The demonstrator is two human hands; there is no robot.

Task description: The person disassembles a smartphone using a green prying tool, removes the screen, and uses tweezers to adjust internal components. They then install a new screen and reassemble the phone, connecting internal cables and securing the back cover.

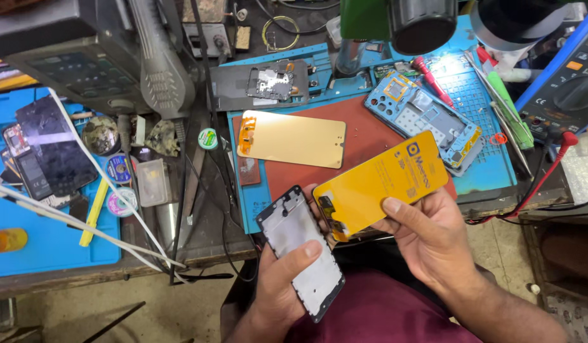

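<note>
My left hand holds a black phone frame with a pale grey inner face, thumb pressed on it, low in the middle of the view. Beside it my right hand grips a yellow-backed phone display panel, tilted up to the right, thumb on its lower edge. The frame and the panel nearly touch at their near corners. Both are held above my lap, just in front of the bench edge.
On the red mat lies a gold-backed screen. A blue phone mid-frame rests on the blue work mat with a red screwdriver, tweezers and a multimeter. Left: dark phone screens, white cable, solder reels.
</note>
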